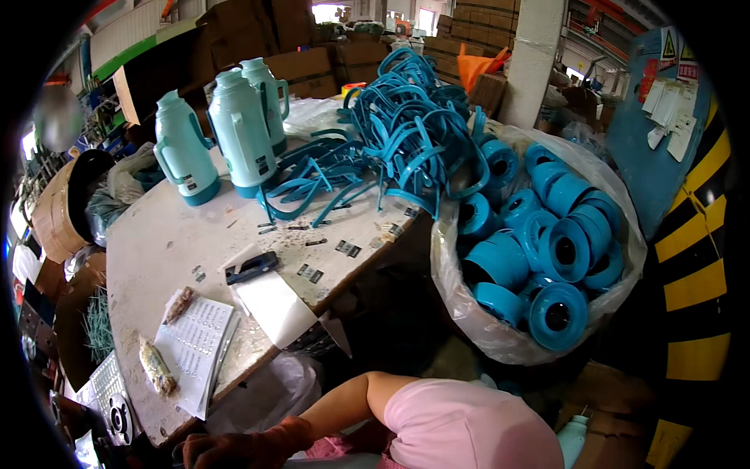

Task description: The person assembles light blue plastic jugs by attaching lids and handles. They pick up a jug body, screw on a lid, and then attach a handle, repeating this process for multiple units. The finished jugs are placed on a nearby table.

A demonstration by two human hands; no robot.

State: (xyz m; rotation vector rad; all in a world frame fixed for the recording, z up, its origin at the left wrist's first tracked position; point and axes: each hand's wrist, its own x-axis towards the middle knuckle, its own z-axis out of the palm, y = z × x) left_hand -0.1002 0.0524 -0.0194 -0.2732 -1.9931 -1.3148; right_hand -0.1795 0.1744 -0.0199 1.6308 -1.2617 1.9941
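Note:
My right arm comes in from the lower edge in a pink short sleeve (469,422), bent at the elbow. A reddish-brown glove covers my right hand (234,451), which is low at the left, below the table's near edge. Its fingers are dark and partly cut off by the frame, so what they hold, if anything, cannot be made out. Nearest to it on the table lie printed sheets (195,344) and a wrapped, crumpled roll (157,367). Farther in, a dark blue oblong tool (251,267) rests on a white paper strip (273,305). My left hand is out of view.
Several mint-green thermos jugs (242,133) stand on the far left of the table (156,250). Blue straps (422,133) are heaped at the back. A plastic-lined bag (500,344) of blue ring-shaped parts (565,250) stands right. Yellow-black striped panel (695,234) beyond.

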